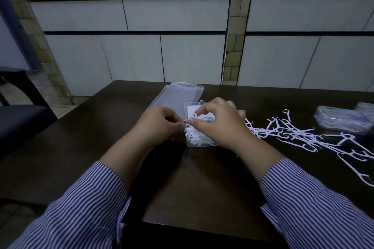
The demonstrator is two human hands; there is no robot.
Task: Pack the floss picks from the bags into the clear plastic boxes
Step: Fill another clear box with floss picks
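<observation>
A small clear plastic box (195,144) lies open on the dark table (192,184), with white floss picks inside. My left hand (162,123) sits at the box's left edge, fingers curled, pinching a floss pick at its tips. My right hand (218,123) hovers over the box, thumb and fingers curled toward that same floss pick (187,124); much of the box is hidden beneath it. An empty clear bag (180,97) lies flat behind the box. A loose pile of white floss picks (299,134) spreads over the table to the right.
Two filled clear boxes (344,120) stand at the far right of the table. A dark chair (18,121) is to the left. Tiled cabinet fronts (162,42) rise behind the table.
</observation>
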